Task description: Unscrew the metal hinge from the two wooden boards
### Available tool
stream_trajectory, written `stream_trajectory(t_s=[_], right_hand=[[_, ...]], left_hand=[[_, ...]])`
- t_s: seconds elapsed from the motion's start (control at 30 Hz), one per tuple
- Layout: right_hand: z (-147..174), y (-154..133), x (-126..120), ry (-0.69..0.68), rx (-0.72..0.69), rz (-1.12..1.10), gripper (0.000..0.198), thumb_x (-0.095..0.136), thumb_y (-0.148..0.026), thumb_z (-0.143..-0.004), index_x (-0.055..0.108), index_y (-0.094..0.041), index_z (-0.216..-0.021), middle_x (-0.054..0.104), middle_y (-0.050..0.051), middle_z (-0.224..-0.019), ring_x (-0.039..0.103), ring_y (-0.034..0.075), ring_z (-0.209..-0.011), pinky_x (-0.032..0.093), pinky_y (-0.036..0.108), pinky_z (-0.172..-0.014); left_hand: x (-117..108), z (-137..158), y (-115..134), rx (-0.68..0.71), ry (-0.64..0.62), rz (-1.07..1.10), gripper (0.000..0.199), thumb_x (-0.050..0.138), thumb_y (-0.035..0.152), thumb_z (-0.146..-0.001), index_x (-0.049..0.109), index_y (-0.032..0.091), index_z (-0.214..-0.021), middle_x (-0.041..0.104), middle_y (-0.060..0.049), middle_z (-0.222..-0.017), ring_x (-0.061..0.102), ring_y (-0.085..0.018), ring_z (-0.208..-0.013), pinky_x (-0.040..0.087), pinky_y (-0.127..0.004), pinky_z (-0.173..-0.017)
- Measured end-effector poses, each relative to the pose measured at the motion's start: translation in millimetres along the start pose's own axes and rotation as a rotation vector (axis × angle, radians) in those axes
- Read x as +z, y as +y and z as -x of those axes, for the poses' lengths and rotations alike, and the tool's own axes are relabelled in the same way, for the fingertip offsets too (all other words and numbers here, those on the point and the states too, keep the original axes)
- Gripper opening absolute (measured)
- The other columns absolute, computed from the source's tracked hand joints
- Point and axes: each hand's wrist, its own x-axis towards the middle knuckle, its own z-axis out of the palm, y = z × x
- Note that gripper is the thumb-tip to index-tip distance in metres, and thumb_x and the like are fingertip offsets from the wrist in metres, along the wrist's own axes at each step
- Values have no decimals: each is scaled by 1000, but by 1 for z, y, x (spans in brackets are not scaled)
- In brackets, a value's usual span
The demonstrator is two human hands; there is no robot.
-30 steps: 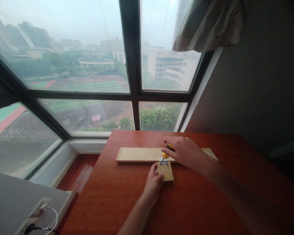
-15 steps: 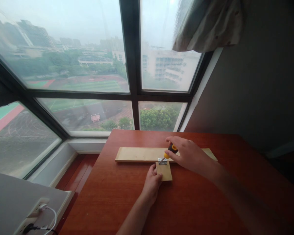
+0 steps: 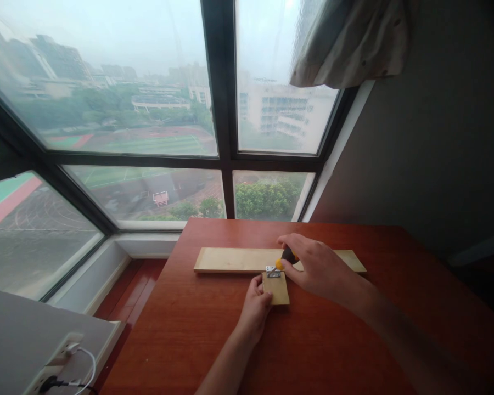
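My right hand [image 3: 310, 260] is closed round a black and yellow screwdriver [image 3: 288, 255]. The tool slants down to the left, its tip at a small silver metal hinge [image 3: 273, 272]. That hinge bridges a long pale wooden board [image 3: 234, 259] and a small wooden block [image 3: 279, 295] on the near side. With thumb and fingers, my left hand [image 3: 257, 302] grips the left edge of the small block. Part of the long board is hidden behind my right hand. Whether the tip sits in a screw is too small to tell.
The boards lie on a reddish-brown wooden table [image 3: 181, 329]. Past its far edge stands a dark-framed window [image 3: 226, 159], with a patterned curtain [image 3: 349, 46] at upper right. A wall socket with a white plug [image 3: 72, 348] and cables is at lower left.
My right hand has turned and lowered slightly, tilting the screwdriver's handle nearer the board. My left hand and the wooden pieces stay practically where they were.
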Motion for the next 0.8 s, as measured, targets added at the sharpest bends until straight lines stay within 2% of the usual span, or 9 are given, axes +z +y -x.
stream_trajectory(t_s=[0.13,0.23,0.33,0.4,0.53,0.6,0.7,0.8], right_hand=[[-1,0,1,-5,-2,9,26,51,-34,-90,58,-22,-111,68,5,-103,64,21,-92,47,32,-78],[-1,2,2,9,-32,-37,25,50,-25,-89,57,-21,-112,67,5,-107,62,20,-97,47,33,-83],[1,1,2,20,-96,-108,37,53,-14,-81,54,-19,-118,64,6,-116,58,19,-108,45,31,-93],[2,0,1,15,-111,-121,41,54,-13,-79,53,-19,-120,62,7,-118,57,19,-111,44,30,-94],[1,-1,1,15,10,-10,33,53,-32,-87,55,-21,-119,65,7,-113,63,22,-98,48,33,-82],[0,-1,3,5,54,30,30,49,-36,-91,58,-21,-115,67,6,-108,65,22,-92,48,33,-77],[0,-1,3,-1,56,29,27,47,-29,-90,58,-21,-114,68,5,-107,66,20,-91,47,31,-77],[3,-1,2,2,23,12,37,52,-21,-83,54,-21,-120,66,5,-113,64,20,-96,46,30,-81]], left_hand=[[1,0,0,-2,1,1,57,70,10,-55,51,17,-109,70,-6,-88,64,-18,-73,48,-27,-68],[0,0,0,0,2,1,57,68,9,-55,51,17,-110,70,-6,-88,65,-18,-75,48,-27,-69],[0,0,1,-2,5,1,57,68,9,-56,51,17,-110,70,-6,-87,65,-18,-75,48,-27,-69],[0,0,1,-4,6,3,58,68,9,-55,51,17,-109,70,-6,-86,65,-18,-73,48,-27,-69],[0,0,0,-6,16,7,58,70,10,-54,52,17,-108,70,-6,-89,65,-19,-76,49,-28,-70],[0,0,0,-9,18,4,58,70,10,-53,52,18,-108,70,-7,-90,66,-20,-78,49,-28,-70],[1,0,0,-9,24,6,59,69,10,-54,51,18,-109,70,-6,-89,66,-20,-78,49,-28,-69],[1,0,1,-12,31,8,59,68,9,-54,51,18,-110,70,-6,-88,66,-19,-77,48,-27,-69]])
